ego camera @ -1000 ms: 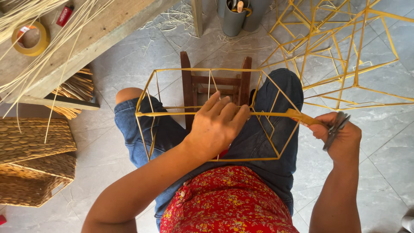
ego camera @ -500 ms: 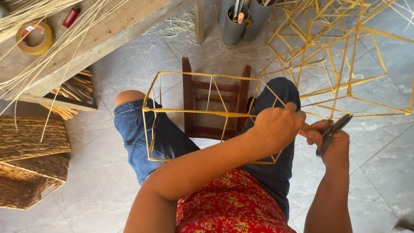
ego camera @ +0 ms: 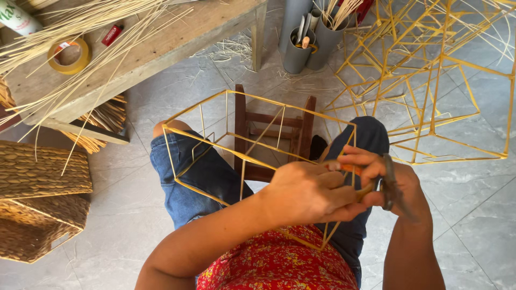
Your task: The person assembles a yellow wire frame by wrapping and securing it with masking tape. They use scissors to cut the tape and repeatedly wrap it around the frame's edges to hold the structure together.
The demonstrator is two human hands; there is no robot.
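Both hands (ego camera: 344,188) pinch yellow frame (ego camera: 215,145) right edge; floor (ego camera: 478,215) beside.

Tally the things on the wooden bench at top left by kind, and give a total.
On the wooden bench:
Roll of yellowish tape: 1
Small red lighter-like thing: 1
White bottle, partly cut off at the edge: 1
Loose pile of thin pale sticks: 1
Total: 4

Red floral top, blue denim shorts, bare forearms.
From my feed, the top (ego camera: 279,263) is red with small yellow and white flowers; above it, rolled-hem denim shorts (ego camera: 199,177) cover both thighs, and neither hand wears a glove or ring.
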